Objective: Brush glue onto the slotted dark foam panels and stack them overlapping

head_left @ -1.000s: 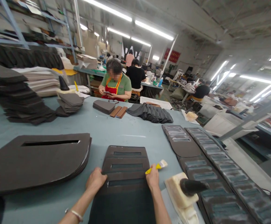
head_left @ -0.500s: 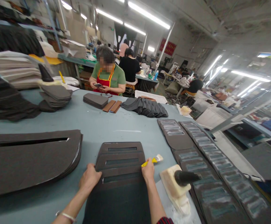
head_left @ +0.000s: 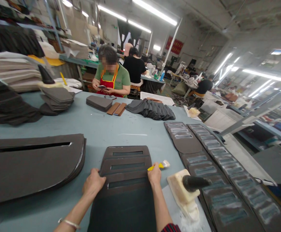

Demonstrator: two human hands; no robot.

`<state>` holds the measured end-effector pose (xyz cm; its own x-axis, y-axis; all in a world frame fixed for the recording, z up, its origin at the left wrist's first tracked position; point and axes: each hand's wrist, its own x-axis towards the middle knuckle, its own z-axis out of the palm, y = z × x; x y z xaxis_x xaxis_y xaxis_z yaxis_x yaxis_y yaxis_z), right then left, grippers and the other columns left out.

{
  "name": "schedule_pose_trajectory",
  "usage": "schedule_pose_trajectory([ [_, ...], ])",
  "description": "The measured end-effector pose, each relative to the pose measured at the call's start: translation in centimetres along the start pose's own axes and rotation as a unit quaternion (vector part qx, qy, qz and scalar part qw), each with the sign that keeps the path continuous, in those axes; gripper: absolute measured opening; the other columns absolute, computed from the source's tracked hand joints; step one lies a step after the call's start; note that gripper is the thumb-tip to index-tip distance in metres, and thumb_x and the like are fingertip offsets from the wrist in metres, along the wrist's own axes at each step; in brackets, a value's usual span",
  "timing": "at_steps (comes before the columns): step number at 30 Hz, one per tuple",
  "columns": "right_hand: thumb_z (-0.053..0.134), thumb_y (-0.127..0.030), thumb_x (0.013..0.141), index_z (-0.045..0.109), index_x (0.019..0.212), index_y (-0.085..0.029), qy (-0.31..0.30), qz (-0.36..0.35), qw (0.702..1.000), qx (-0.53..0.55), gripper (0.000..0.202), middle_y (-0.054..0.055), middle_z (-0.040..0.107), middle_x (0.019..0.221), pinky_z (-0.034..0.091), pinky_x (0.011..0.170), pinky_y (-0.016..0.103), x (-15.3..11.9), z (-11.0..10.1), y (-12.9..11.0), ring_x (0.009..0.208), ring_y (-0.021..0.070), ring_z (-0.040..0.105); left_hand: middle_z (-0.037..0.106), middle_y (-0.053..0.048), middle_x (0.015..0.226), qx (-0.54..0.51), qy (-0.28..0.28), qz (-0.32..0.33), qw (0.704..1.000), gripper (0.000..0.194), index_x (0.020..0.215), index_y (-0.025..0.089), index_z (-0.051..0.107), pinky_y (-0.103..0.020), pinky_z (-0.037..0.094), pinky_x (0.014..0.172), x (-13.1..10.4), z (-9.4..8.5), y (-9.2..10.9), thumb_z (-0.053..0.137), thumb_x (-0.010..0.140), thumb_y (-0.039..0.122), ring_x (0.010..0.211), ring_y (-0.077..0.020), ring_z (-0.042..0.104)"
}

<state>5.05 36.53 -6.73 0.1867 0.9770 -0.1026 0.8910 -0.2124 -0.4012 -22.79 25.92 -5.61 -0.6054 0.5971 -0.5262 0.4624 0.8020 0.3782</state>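
Note:
Several dark brown slotted panels [head_left: 128, 160] lie overlapped in front of me, their long slots showing blue-green. A plain dark sheet [head_left: 123, 209] covers the near part. My left hand [head_left: 93, 183] is closed at the panels' left edge, thumb on top, fingertips hidden. At the right edge, my right hand [head_left: 154, 175] holds a yellow-handled paintbrush [head_left: 163, 165], bristles pointing right, while touching the panels' edge. Beside it stands a cream glue-coated container [head_left: 182, 190] with a black cylindrical piece sticking out of it.
To the right, rows of slotted panels [head_left: 229, 161] carry whitish smears. On the left lies a stack of larger curved panels [head_left: 39, 167]. Dark pieces [head_left: 151, 109] and brown strips [head_left: 116, 109] sit farther back. Across the table [head_left: 111, 129], a person [head_left: 112, 75] holds a phone.
Both hands keep their places on the panels, and the brush stays in my right hand. Only the camera view has shifted slightly.

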Motion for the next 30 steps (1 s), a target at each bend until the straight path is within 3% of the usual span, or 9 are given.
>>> schedule_pose_trajectory([
  [7, 0.05, -0.011, 0.077, 0.05, 0.092, -0.021, 0.02, -0.005, 1.0, 0.004, 0.018, 0.001, 0.057, 0.069, 0.027, 0.057, 0.025, 0.7, 0.5, -0.3, 0.065, 0.0174, 0.055, 0.068, -0.015, 0.107, -0.03, 0.034, 0.022, 0.999, 0.052, 0.118, 0.021, 0.045, -0.04, 0.05, 0.08, 1.5, 0.8, -0.3, 0.056, 0.071, 0.039, 0.104, -0.0338, 0.063],
  [18, 0.044, -0.003, 0.07, 0.046, 0.085, -0.02, 0.089, -0.092, 0.99, 0.057, 0.022, -0.002, 0.049, 0.067, 0.028, 0.058, 0.023, 5.6, 2.1, -2.1, 0.061, 0.0138, 0.047, 0.068, -0.014, 0.108, -0.068, 0.071, 0.037, 0.994, 0.051, 0.118, 0.022, 0.043, -0.04, 0.05, 0.081, 5.9, -0.3, 3.5, 0.057, 0.072, 0.039, 0.103, -0.0317, 0.064],
  [30, 0.044, -0.003, 0.067, 0.047, 0.085, -0.019, 0.119, -0.129, 0.981, 0.084, 0.024, -0.002, 0.045, 0.071, 0.029, 0.06, 0.022, 6.8, 2.3, -2.2, 0.064, 0.0142, 0.045, 0.068, -0.011, 0.109, -0.081, 0.081, 0.064, 0.991, 0.048, 0.117, 0.019, 0.043, -0.037, 0.05, 0.08, 6.6, -0.2, 4.2, 0.059, 0.074, 0.037, 0.099, -0.0291, 0.065],
])
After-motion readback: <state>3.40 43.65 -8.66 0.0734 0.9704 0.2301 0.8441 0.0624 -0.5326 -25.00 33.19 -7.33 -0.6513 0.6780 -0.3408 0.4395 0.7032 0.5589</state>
